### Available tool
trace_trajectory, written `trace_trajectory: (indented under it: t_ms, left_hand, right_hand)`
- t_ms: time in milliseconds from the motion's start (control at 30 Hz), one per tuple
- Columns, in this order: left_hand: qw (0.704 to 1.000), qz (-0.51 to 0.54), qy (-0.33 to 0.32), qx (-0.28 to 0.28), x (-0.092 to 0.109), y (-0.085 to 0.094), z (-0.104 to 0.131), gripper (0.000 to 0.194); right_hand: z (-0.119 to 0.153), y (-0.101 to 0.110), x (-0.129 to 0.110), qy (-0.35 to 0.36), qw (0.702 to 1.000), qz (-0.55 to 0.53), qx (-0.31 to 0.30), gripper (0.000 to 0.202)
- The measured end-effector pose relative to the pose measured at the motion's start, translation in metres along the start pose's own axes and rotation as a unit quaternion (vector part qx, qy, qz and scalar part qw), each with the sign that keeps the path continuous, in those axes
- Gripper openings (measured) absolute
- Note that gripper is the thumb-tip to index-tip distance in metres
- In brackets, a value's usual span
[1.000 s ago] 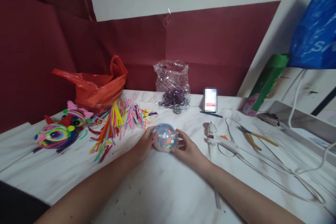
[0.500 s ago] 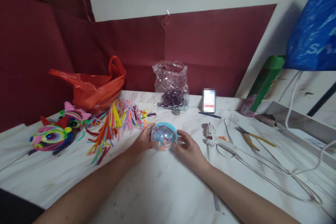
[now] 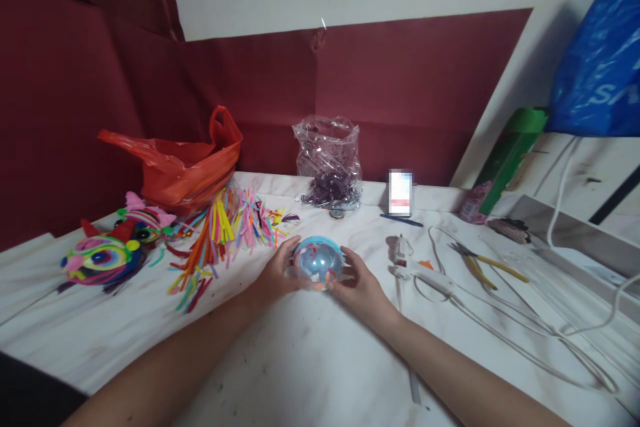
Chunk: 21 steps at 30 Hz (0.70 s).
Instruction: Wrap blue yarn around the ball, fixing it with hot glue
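A clear plastic ball [image 3: 319, 263] with a light blue band around its upper edge and small red, orange and white patches is held just above the marbled table [image 3: 290, 360]. My left hand [image 3: 283, 270] wraps round its left side. On the right side, my right hand [image 3: 357, 280] grips it with thumb and fingers. Beyond the ball stands a clear bag [image 3: 330, 177] with dark purple pieces inside. Bundles of colourful fuzzy strips [image 3: 220, 223] lie to the left of my left hand.
Two colourful fish-like crafts [image 3: 100, 259] and a red plastic bag [image 3: 187, 170] occupy the left. Rightward are a glue gun [image 3: 401, 257], white cables, a power strip [image 3: 433, 278], yellow-handled pliers [image 3: 477, 267] and a phone-like screen [image 3: 401, 193]. A blue bag [image 3: 597, 60] hangs upper right.
The ball is turned slightly in my hands, and its coloured patches sit differently. Both hands and the ball appear a little further right, as the whole view has shifted slightly.
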<state>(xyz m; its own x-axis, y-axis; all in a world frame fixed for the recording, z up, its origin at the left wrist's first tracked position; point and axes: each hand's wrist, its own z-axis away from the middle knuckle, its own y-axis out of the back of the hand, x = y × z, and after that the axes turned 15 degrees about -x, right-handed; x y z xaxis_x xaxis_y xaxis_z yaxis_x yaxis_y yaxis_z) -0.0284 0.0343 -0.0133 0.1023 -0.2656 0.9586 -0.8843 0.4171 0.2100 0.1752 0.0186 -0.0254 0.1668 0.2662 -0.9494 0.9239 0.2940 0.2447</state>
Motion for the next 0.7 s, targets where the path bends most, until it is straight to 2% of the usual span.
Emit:
trace_trajectory:
  t_ms: [100,200,267,367,533,700]
  left_hand:
    - [1.000,0.016,0.024,-0.002,0.000,-0.001,0.001,0.097]
    - [0.999,0.028,0.039,0.008,-0.001,0.002,-0.001,0.098]
    - [0.998,0.055,0.039,-0.002,-0.002,0.006,-0.003,0.095]
    - [0.992,0.116,0.046,-0.032,-0.002,0.011,-0.004,0.080]
    - [0.990,0.130,0.044,-0.020,-0.001,0.008,-0.004,0.072]
    - [0.992,0.095,0.086,0.012,-0.002,0.001,-0.003,0.072]
  right_hand:
    - [-0.002,0.004,-0.003,0.053,0.998,-0.025,0.036,0.065]
    - [-0.005,0.009,-0.003,0.094,0.991,-0.096,0.008,0.054]
    - [-0.006,0.011,0.000,0.074,0.989,-0.128,0.001,0.049]
    - [-0.007,0.010,0.003,0.014,0.992,-0.129,0.006,0.047]
    - [-0.004,0.005,0.000,0.004,0.981,-0.167,-0.100,0.043]
    - [-0.003,0.006,-0.004,-0.030,0.977,-0.200,-0.074,0.042]
